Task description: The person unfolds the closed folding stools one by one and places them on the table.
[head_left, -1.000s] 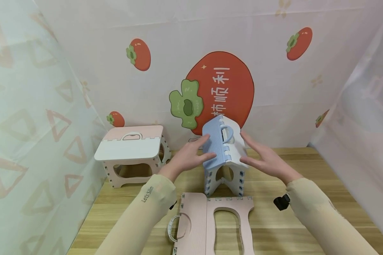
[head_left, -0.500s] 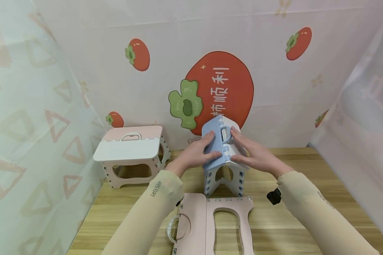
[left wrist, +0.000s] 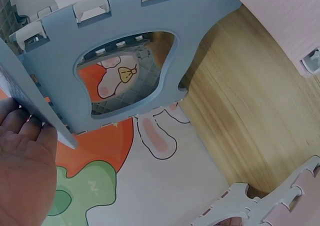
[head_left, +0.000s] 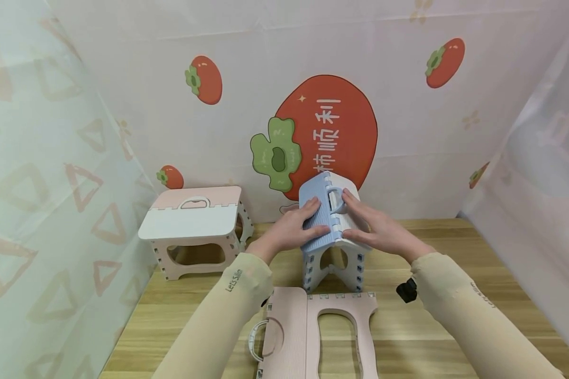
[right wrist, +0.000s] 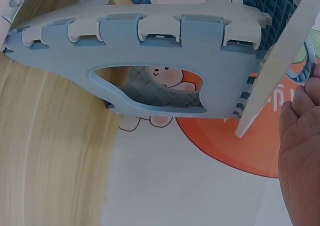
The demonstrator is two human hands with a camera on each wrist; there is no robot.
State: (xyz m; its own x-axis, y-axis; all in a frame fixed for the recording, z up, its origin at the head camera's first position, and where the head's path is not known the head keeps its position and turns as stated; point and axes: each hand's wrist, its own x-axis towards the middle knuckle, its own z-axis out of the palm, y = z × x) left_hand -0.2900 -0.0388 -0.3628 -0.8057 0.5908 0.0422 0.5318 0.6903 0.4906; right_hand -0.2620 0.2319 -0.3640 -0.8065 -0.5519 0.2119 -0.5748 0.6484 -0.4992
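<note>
A blue-and-white folding stool (head_left: 320, 210) stands on its legs near the back of the table, its two top panels sloped like a roof with the carry handle (head_left: 334, 200) along the ridge. My left hand (head_left: 289, 229) rests on the blue panel with extended fingers. On the white panel lies my right hand (head_left: 379, 226), its fingertips close to the handle. In the left wrist view, the fingers (left wrist: 30, 126) touch the panel's face. From the right wrist, the stool's side leg (right wrist: 150, 51) with its cut-out is visible, and the fingertips are partly cut off.
A pink-and-white folding stool (head_left: 194, 221) stands set up at the left, against the backdrop. Closer to me a pink folding stool (head_left: 289, 331) lies flat on the wooden table (head_left: 417, 326). Printed sheets (head_left: 408, 158) wall in the back and both sides.
Both hands have moved inward from the stool's sides and come down onto its sloped panels. Over the last half second they have stayed nearly still; the panels remain sloped.
</note>
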